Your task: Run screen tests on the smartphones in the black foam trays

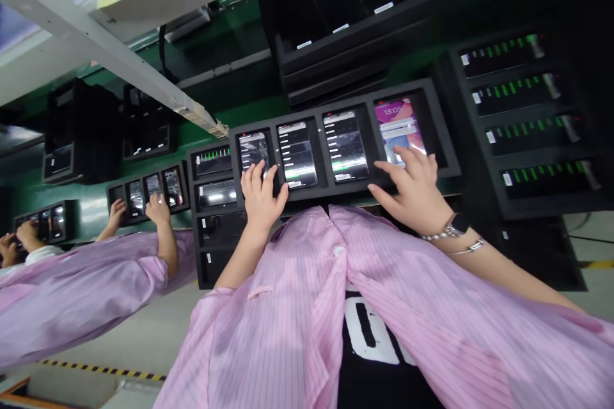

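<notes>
A black tray (441, 140) holds a row of several phones with lit screens. My left hand (261, 198) lies with fingers stretched out on the lower part of the leftmost phone (253, 147). My right hand (412, 188), with a watch and bracelet on its wrist, is spread over the lower edge of the rightmost phone (396, 124), which shows a pink screen. Two middle phones (297, 153) (345, 144) show lists of text and are untouched. Neither hand holds anything. My pink striped smock (297, 307) fills the lower view.
A co-worker in a pink smock (71, 294) has both hands at another phone tray (153, 188) to my left; a further person's hands show at the far left. Black racks with green lights (522, 108) stand right, stacked black trays (345, 13) behind, a grey beam (119, 57) overhead.
</notes>
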Available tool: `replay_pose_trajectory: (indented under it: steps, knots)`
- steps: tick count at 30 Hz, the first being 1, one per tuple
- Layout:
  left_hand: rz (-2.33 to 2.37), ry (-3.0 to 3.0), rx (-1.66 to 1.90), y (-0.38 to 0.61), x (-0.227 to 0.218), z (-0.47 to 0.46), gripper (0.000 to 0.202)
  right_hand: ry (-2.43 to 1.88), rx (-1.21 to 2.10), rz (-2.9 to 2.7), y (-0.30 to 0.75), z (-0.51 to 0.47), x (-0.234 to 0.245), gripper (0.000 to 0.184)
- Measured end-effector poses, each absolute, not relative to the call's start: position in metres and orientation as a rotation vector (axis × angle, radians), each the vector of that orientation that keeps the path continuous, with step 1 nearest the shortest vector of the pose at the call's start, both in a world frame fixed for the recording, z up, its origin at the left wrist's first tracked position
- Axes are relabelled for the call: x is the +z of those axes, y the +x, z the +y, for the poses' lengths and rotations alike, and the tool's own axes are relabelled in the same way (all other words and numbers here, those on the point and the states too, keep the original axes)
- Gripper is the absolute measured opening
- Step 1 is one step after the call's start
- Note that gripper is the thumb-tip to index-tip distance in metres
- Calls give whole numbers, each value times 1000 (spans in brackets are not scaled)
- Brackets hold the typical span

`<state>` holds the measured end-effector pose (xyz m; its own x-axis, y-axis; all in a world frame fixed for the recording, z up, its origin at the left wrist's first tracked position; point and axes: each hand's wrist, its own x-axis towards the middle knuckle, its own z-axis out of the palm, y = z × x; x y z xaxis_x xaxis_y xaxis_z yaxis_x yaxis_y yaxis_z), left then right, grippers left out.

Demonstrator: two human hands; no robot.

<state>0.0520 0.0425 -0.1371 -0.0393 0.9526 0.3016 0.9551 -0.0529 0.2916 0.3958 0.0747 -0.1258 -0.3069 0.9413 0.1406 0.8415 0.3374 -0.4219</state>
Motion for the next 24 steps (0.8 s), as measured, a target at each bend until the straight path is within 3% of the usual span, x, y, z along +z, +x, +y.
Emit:
replay_pose_trajectory:
  steps: [9,17,24]
  knots:
    - [-2255,-2178,-625,57,-133,44,51,-1731,468,-2277,397,141,-134,69]
    - [-2313,-2203,-539,60,-123,48,61,-1493,290,-2298,376,145,-86,64]
    - [-2276,-2270,-489,66,-124,79,64,-1323,397,-2346,346,119,-125,64]
